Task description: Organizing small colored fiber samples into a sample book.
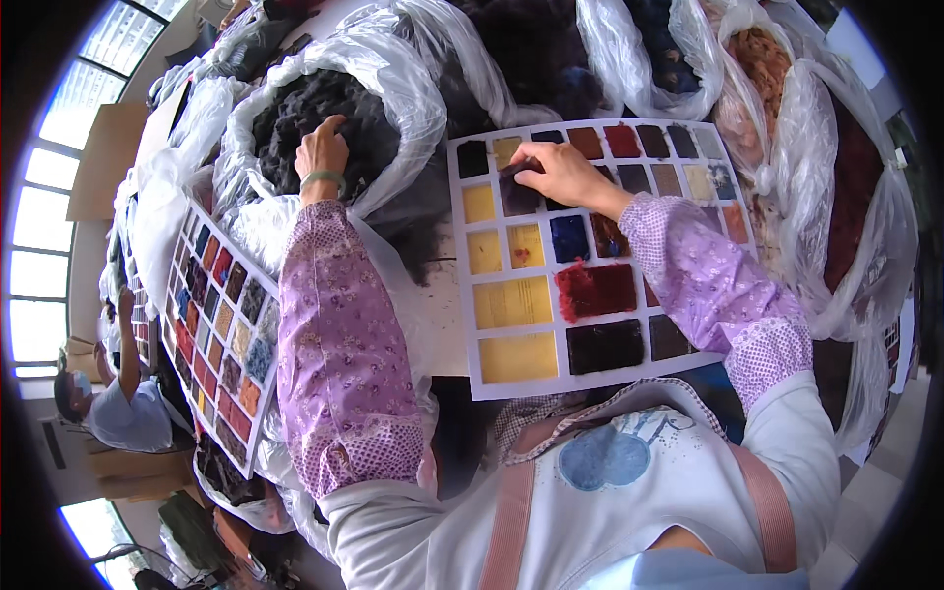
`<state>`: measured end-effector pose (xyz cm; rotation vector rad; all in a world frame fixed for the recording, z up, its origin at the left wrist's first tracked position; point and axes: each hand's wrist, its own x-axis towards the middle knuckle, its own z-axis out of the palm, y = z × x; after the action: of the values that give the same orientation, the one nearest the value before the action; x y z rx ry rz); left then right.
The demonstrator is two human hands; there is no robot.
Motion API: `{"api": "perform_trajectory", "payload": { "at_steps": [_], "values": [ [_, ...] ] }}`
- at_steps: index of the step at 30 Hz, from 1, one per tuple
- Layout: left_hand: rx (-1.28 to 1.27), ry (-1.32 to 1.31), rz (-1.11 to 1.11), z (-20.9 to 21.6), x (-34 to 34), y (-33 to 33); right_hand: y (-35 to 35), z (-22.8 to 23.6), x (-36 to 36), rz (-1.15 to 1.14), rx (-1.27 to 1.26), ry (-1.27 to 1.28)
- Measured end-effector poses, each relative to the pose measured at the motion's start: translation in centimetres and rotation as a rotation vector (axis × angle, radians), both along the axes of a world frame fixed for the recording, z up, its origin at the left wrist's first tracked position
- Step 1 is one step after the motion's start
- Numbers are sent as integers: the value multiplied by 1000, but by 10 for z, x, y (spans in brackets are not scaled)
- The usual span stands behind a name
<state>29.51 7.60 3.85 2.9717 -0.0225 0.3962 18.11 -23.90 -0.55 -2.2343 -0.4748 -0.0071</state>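
My left hand [322, 159] reaches into a clear plastic bag [398, 74] of black fibre [295, 103]. Its fingers are curled down at the fibre, their tips partly hidden. My right hand [570, 175] is over a white grid board [462, 354]. Its thumb and fingers pinch a dark brown tuft of fibre [518, 192] at a cell in the second row. Other cells hold pads of fibre: a red pad [597, 291], a black pad [605, 346] and a blue pad [569, 239]. Several cells at the left show a bare yellow base [516, 356].
A second sample board [221, 329] with many coloured cells leans at my left. Plastic bags of fibre line the back and right, one with orange-brown fibre [757, 64] and one with dark red fibre [854, 206]. A masked person [133, 408] is at the far left, near windows.
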Motion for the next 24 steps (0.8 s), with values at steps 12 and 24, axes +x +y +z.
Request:
{"api": "perform_trajectory", "payload": {
  "at_steps": [12,24],
  "values": [
    [-79,-118,6,7,-7,6,11,2,-11,29,-111,-110],
    [-409,-134,-428,5,-125,-98,-10,11,-9,163,-237,-139]
  ]
}}
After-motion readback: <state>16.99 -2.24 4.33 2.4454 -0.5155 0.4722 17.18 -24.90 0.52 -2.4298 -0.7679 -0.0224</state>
